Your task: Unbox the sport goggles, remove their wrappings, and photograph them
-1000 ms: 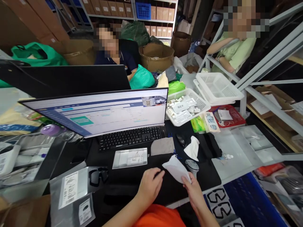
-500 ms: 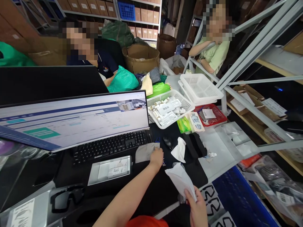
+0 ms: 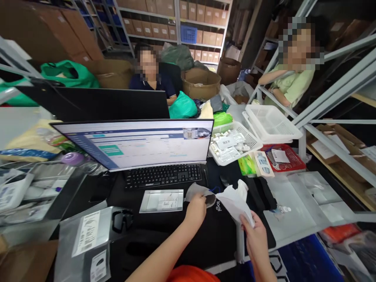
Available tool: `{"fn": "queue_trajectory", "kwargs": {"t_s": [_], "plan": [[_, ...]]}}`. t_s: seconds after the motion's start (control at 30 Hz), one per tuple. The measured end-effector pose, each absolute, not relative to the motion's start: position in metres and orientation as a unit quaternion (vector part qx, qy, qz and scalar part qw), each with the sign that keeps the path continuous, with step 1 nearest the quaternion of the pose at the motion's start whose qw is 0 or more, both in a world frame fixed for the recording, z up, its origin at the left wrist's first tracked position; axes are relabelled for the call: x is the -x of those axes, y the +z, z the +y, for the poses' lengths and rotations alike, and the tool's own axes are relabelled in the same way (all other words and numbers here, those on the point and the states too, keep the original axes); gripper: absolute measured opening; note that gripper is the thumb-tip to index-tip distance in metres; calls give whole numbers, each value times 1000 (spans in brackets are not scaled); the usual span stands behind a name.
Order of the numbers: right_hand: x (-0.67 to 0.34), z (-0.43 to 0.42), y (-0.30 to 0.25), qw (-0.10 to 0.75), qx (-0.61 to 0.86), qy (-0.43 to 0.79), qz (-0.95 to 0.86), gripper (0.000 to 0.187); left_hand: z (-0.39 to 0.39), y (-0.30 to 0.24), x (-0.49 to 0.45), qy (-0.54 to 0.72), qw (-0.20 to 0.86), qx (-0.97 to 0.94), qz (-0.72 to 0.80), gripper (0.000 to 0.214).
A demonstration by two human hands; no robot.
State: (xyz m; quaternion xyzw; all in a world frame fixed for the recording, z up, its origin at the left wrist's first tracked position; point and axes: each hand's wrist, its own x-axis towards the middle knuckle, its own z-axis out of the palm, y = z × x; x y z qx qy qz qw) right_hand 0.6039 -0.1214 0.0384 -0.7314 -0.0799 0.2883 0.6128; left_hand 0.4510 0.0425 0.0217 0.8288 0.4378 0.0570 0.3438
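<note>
My left hand (image 3: 196, 206) is closed on the edge of a grey cloth pouch (image 3: 197, 191), lifting it off the black desk mat (image 3: 176, 235) just in front of the keyboard (image 3: 163, 176). Held up in the pinched fingers of my right hand (image 3: 255, 234) is a white pouch (image 3: 235, 202), to the right of the grey one. Another white cloth (image 3: 242, 187) lies partly hidden behind the white pouch. A small flat packet with a label (image 3: 161, 200) rests on the mat left of my left hand.
A wide monitor (image 3: 138, 143) stands behind the keyboard. White baskets (image 3: 243, 133) (image 3: 272, 121) and a red tray (image 3: 289, 162) sit at the right. Bagged goggles (image 3: 100, 229) lie at the near left. Two people sit beyond the desk, by metal shelving (image 3: 329, 90).
My left hand has picked up the grey pouch and pulled it a little nearer. My right hand has raised the white pouch higher and toward the left hand. The camera has turned leftward.
</note>
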Motion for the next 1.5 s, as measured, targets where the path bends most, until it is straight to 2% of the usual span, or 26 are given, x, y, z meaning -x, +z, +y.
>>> {"fn": "queue_trajectory", "kwargs": {"t_s": [0.2, 0.33, 0.5, 0.7, 0.9, 1.17, 1.4, 1.5], "plan": [[-573, -86, 61, 548, 727, 359, -204, 48, 38, 50, -404, 127, 373, -804, 445, 33], [-545, -89, 60, 502, 771, 282, -271, 39, 30, 57, -386, 167, 385, -797, 434, 52], [-528, -108, 58, 472, 771, 160, -396, 31, 16, 60, -374, 195, 401, -801, 398, 64], [-490, -110, 74, 434, 722, 149, -518, 39, -7, 63, -345, 238, 383, -835, 316, 76], [-457, -96, 108, 443, 738, 142, -489, 15, -13, 69, -312, 293, 340, -842, 298, 80], [-431, -109, 136, 413, 738, 114, -521, 20, -19, 73, -295, 353, 293, -853, 247, 80], [-428, -125, 129, 359, 694, 236, -578, 36, -16, 71, -270, 345, 298, -863, 217, 84], [-428, -132, 120, 329, 691, 275, -582, 51, -22, 58, -266, 312, 328, -867, 207, 88]]}}
